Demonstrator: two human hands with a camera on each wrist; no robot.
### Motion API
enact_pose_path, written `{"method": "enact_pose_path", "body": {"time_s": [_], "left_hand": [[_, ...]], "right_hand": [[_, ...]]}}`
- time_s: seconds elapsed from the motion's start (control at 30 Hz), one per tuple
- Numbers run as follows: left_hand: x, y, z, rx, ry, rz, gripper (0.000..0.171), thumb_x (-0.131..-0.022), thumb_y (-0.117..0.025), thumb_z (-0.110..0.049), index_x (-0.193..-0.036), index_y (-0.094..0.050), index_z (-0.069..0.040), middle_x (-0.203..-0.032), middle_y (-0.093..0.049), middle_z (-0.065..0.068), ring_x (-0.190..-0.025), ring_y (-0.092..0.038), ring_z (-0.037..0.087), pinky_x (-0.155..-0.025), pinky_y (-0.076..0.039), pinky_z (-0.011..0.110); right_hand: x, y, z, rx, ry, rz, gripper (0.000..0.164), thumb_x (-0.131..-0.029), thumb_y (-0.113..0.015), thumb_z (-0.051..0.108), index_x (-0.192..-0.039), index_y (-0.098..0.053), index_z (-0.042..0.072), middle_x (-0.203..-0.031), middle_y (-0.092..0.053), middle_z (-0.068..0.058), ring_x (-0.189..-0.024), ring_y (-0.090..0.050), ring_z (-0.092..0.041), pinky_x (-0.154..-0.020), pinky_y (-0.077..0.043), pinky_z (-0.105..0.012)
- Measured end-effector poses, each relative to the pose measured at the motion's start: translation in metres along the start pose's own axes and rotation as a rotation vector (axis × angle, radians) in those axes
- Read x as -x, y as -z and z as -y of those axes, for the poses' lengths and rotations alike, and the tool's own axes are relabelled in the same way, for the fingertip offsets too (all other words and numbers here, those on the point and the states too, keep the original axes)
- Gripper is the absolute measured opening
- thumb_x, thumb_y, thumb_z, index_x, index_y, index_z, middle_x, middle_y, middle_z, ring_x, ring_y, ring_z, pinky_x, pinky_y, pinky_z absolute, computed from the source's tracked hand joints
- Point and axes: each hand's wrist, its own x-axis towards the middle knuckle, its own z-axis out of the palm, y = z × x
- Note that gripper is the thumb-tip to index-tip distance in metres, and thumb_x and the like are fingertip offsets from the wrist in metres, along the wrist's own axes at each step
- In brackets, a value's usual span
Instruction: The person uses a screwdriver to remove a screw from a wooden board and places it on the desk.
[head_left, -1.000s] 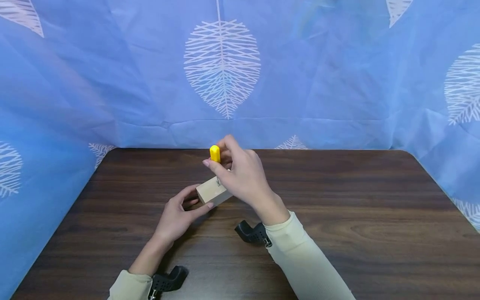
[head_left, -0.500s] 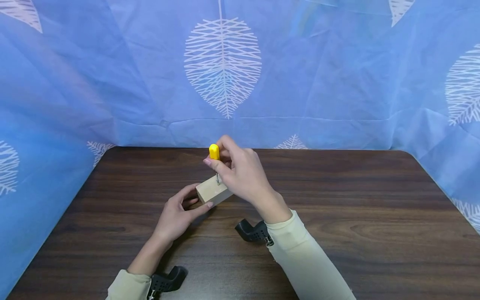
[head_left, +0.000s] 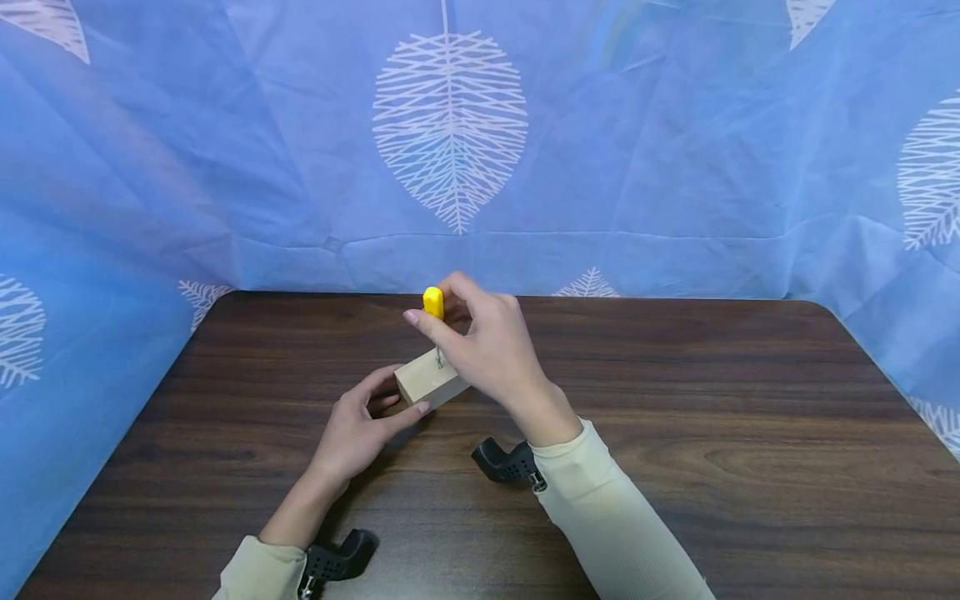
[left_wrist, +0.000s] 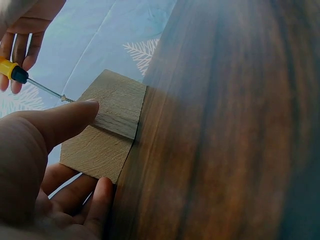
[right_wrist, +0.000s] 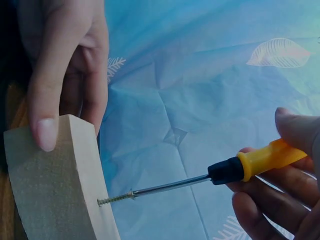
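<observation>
Your left hand, thumb and fingers closed, grips one wooden block, centre of the head view; your right hand, curled, holds one yellow-handled screwdriver, tip meeting a part-sunk screw

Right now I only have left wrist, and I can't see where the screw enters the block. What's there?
Observer: Right wrist view shows the screw with its tip at the face of the wooden block and a threaded length exposed outside it.
Operator: My frame cuts off the handle. Where's its end?
Observer: In the head view, the rounded end of the yellow screwdriver handle shows above the thumb of the right hand.
</observation>
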Motion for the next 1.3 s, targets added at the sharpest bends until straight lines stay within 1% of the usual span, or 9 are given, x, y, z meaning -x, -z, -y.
{"method": "enact_pose_path", "body": {"time_s": [0.1,0.3,0.53,0.77,0.9,1.0,1.13,1.27,1.3], "left_hand": [[-0.001,0.0,0.0,0.008,-0.006,0.001,0.06,-0.096,-0.085,-0.03,-0.151,-0.061,-0.025,-0.149,-0.064,0.01,-0.14,-0.061,0.033,-0.117,-0.052,0.053],[-0.001,0.0,0.0,0.008,-0.019,-0.004,0.059,-0.095,-0.086,-0.029,-0.149,-0.062,-0.025,-0.148,-0.065,0.01,-0.139,-0.062,0.031,-0.117,-0.051,0.053],[-0.001,0.0,0.001,0.002,-0.018,-0.01,0.06,-0.095,-0.086,-0.029,-0.15,-0.061,-0.026,-0.148,-0.065,0.01,-0.138,-0.062,0.032,-0.116,-0.052,0.053],[-0.001,0.0,0.002,0.009,-0.011,-0.002,0.061,-0.095,-0.085,-0.031,-0.15,-0.061,-0.027,-0.148,-0.065,0.01,-0.139,-0.062,0.033,-0.115,-0.053,0.053],[-0.001,-0.001,0.001,0.012,-0.01,-0.002,0.061,-0.095,-0.086,-0.032,-0.15,-0.061,-0.027,-0.149,-0.065,0.01,-0.138,-0.063,0.034,-0.114,-0.054,0.053],[-0.002,-0.001,0.001,0.018,-0.013,-0.005,0.061,-0.094,-0.086,-0.031,-0.15,-0.062,-0.026,-0.148,-0.065,0.011,-0.138,-0.063,0.034,-0.115,-0.054,0.053],[-0.001,-0.001,0.002,0.018,-0.016,-0.008,0.06,-0.095,-0.086,-0.031,-0.149,-0.062,-0.027,-0.148,-0.065,0.01,-0.138,-0.063,0.033,-0.115,-0.053,0.053],[-0.001,-0.001,0.002,0.015,-0.018,-0.007,0.059,-0.095,-0.085,-0.031,-0.149,-0.062,-0.027,-0.148,-0.065,0.01,-0.139,-0.062,0.033,-0.115,-0.052,0.054],[0.0,-0.001,0.001,0.015,-0.017,-0.006,0.059,-0.095,-0.085,-0.032,-0.149,-0.062,-0.027,-0.148,-0.065,0.01,-0.139,-0.062,0.033,-0.115,-0.052,0.055]], "right_hand": [[0.0,0.001,0.001,-0.03,-0.003,-0.013,0.016,-0.098,-0.083,0.025,-0.097,-0.072,0.012,-0.087,-0.08,0.001,-0.078,-0.074,-0.008,-0.066,-0.055,-0.028],[-0.001,0.003,0.003,-0.082,-0.024,0.015,0.012,-0.098,-0.082,0.021,-0.1,-0.076,0.011,-0.089,-0.08,-0.001,-0.078,-0.075,-0.011,-0.068,-0.057,-0.029],[-0.002,0.002,0.002,-0.061,-0.064,0.026,0.016,-0.1,-0.08,0.025,-0.104,-0.074,0.011,-0.093,-0.082,0.0,-0.08,-0.075,-0.009,-0.071,-0.06,-0.029],[-0.001,0.0,0.0,-0.048,-0.04,-0.011,0.022,-0.097,-0.084,0.025,-0.108,-0.072,0.009,-0.097,-0.083,-0.001,-0.083,-0.078,-0.011,-0.073,-0.062,-0.03],[0.0,0.001,0.0,-0.041,-0.02,-0.027,0.021,-0.097,-0.083,0.021,-0.107,-0.069,0.009,-0.098,-0.085,-0.003,-0.084,-0.079,-0.012,-0.071,-0.057,-0.027],[0.0,0.004,0.001,-0.03,-0.021,0.0,0.018,-0.1,-0.08,0.021,-0.104,-0.067,0.01,-0.099,-0.085,-0.004,-0.059,-0.064,-0.01,-0.055,-0.043,-0.024],[0.0,0.009,0.004,0.007,-0.034,0.07,0.012,-0.103,-0.076,0.023,-0.107,-0.069,0.013,-0.089,-0.078,-0.001,-0.053,-0.033,-0.012,-0.053,-0.029,-0.025],[0.0,0.012,0.006,0.009,-0.038,0.111,0.01,-0.105,-0.073,0.023,-0.111,-0.073,0.016,-0.082,-0.069,0.001,-0.057,-0.03,-0.011,-0.058,-0.031,-0.027],[0.0,0.012,0.006,0.002,-0.04,0.111,0.01,-0.104,-0.074,0.023,-0.111,-0.074,0.016,-0.083,-0.071,0.002,-0.056,-0.036,-0.009,-0.059,-0.035,-0.026]]}}
